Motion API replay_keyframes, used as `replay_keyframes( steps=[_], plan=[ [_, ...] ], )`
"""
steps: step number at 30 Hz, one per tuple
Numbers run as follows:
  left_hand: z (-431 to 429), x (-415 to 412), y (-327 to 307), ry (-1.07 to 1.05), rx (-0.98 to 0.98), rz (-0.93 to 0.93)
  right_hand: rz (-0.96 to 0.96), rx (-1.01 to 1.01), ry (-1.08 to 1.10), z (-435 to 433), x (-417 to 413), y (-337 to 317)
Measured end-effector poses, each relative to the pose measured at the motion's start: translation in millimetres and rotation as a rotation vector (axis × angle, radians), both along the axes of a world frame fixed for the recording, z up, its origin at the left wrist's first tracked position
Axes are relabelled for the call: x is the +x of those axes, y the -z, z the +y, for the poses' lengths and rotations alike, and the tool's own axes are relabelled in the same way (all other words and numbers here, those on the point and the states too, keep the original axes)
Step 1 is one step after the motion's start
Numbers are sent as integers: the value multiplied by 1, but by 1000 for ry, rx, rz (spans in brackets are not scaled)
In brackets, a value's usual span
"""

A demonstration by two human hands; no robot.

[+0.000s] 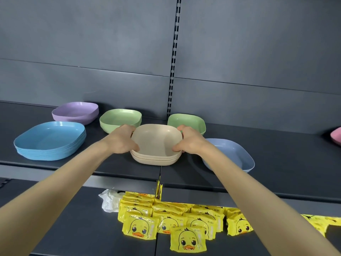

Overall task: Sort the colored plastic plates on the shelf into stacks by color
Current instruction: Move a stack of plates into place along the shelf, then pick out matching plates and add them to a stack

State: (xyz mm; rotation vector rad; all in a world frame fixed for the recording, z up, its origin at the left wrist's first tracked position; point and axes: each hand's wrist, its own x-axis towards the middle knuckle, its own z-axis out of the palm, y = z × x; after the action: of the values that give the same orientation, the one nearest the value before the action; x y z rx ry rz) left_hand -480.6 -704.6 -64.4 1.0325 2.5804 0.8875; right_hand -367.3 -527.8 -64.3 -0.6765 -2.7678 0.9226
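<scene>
A short stack of beige plates sits mid-shelf. My left hand grips its left rim and my right hand grips its right rim, fingers curled over the edges. To the left stands a tall stack of blue plates. Behind it is a purple stack. A green stack lies behind my left hand. Another green plate sits behind my right hand. A pale blue-lavender plate lies to the right, partly hidden by my right forearm.
A pink plate peeks in at the right edge. The dark shelf has a grey back panel. On the lower shelf lie several yellow duck packets and a crumpled white plastic bag.
</scene>
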Motion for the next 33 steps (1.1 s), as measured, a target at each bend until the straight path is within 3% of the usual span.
replay_keyframes(
  steps=[6,11,20,27,33],
  plan=[
    [3,12,-15,5,-70,97,-78,83,-37,0,12,-19],
    [27,56,-55,78,-4,422,10,261,-27,16,56,-63],
    [106,155,-110,271,163,658,230,487,191,85,195,-114],
    [191,302,-99,393,282,712,221,631,308,153,358,-113],
    [266,416,-72,472,312,673,151,641,381,217,482,-86]
  ],
)
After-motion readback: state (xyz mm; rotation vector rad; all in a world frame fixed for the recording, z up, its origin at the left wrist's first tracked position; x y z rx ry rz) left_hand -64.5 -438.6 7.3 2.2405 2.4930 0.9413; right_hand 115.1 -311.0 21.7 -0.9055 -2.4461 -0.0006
